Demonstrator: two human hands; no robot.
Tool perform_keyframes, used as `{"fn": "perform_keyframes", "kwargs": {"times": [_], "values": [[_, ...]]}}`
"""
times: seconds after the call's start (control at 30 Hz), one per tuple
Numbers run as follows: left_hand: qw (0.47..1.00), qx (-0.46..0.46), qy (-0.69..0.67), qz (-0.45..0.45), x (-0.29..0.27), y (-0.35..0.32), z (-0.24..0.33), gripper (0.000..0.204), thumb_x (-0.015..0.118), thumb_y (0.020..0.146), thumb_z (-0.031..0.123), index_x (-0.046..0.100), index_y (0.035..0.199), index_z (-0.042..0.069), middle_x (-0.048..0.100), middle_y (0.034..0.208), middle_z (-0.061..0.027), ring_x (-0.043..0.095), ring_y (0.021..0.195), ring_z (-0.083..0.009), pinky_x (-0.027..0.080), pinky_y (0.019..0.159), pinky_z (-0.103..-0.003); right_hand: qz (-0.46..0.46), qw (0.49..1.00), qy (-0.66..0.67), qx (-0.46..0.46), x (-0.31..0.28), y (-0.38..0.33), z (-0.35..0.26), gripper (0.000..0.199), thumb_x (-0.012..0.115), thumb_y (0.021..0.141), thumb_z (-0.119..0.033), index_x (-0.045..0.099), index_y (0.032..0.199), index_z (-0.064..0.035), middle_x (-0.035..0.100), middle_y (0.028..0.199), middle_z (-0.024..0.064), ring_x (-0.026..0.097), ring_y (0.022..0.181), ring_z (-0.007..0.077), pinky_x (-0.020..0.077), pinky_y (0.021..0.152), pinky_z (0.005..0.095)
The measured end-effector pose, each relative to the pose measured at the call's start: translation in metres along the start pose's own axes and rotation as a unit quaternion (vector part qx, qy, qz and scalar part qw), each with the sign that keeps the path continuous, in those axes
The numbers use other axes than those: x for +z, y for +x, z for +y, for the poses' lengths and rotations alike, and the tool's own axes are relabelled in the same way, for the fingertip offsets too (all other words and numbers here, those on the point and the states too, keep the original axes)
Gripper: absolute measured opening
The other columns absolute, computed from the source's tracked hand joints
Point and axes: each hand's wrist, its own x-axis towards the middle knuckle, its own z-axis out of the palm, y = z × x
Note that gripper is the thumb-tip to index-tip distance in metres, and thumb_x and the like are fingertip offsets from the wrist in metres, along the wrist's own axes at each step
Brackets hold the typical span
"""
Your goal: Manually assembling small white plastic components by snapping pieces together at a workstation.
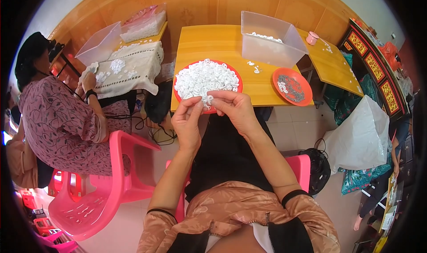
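Both hands meet over the near edge of a red round tray point(240, 85) heaped with small white plastic pieces point(207, 77). My left hand point(188, 119) is closed in a pinch, thumb against forefinger. My right hand point(235, 111) pinches from the other side, fingertips almost touching the left ones. Between them is a small white plastic piece point(207, 101) with an open, ring-like outline; its exact kind is too small to tell. To the right, an orange-red dish point(306, 97) holds many small grey parts and some white pieces.
A see-through bin point(273, 48) with white pieces stands at the back of the yellow table point(207, 39). Loose white pieces lie before it. A person point(66, 115) works at the left, beside a pink chair point(118, 182). A white sack point(360, 133) stands at right.
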Motion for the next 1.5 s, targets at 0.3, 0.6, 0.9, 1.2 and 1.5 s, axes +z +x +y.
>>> {"fn": "perform_keyframes", "kwargs": {"times": [0.3,0.6,0.9,1.2,1.5], "values": [[0.998,0.043,0.037,-0.003,0.007,-0.007,0.001,0.015,0.06,0.084,-0.004,0.059,0.099,-0.002,0.063,0.088,-0.005,0.061,0.079,-0.0086,0.048,0.072,-0.02,0.01,0.994,-0.091,-0.054,0.006,-0.005,0.0,0.022,0.063,0.084,-0.007,0.065,0.104,0.0025,0.066,0.085,0.0049,0.055,0.069,0.0055,0.0451,0.06,0.0186],[0.999,0.013,0.01,-0.031,0.008,-0.011,0.004,0.02,0.06,0.083,-0.006,0.058,0.102,-0.002,0.063,0.088,-0.0052,0.061,0.079,-0.0102,0.048,0.07,-0.02,0.019,0.988,-0.119,-0.091,0.003,-0.009,-0.008,0.019,0.059,0.085,-0.005,0.067,0.101,-0.0003,0.066,0.077,0.0034,0.052,0.061,0.0056,0.0438,0.057,0.0202],[0.991,-0.061,-0.019,-0.116,0.003,-0.004,0.004,0.022,0.06,0.085,-0.001,0.059,0.107,-0.001,0.06,0.098,-0.0049,0.056,0.095,-0.0121,0.043,0.085,-0.024,0.001,0.979,-0.186,-0.083,-0.003,-0.013,-0.024,0.02,0.06,0.084,-0.004,0.065,0.102,0.001,0.065,0.076,0.003,0.056,0.068,0.004,0.0453,0.06,0.02],[0.97,-0.062,-0.029,-0.234,-0.001,0.0,-0.001,0.029,0.054,0.091,0.013,0.057,0.115,-0.002,0.053,0.119,-0.0098,0.046,0.116,-0.0196,0.032,0.101,-0.033,-0.037,0.999,-0.013,-0.004,-0.008,-0.012,-0.024,0.023,0.064,0.081,0.0,0.052,0.1,-0.0025,0.061,0.074,0.001,0.05,0.061,0.0046,0.0384,0.055,0.0167],[0.981,-0.049,-0.046,-0.179,0.005,-0.003,0.002,0.029,0.055,0.091,0.014,0.057,0.115,-0.002,0.056,0.11,-0.0057,0.05,0.101,-0.015,0.037,0.094,-0.029,-0.049,0.998,0.038,0.018,-0.005,-0.01,-0.019,0.015,0.063,0.084,-0.008,0.053,0.095,-0.0047,0.061,0.075,0.0035,0.05,0.06,0.0061,0.0383,0.054,0.0179]]}}
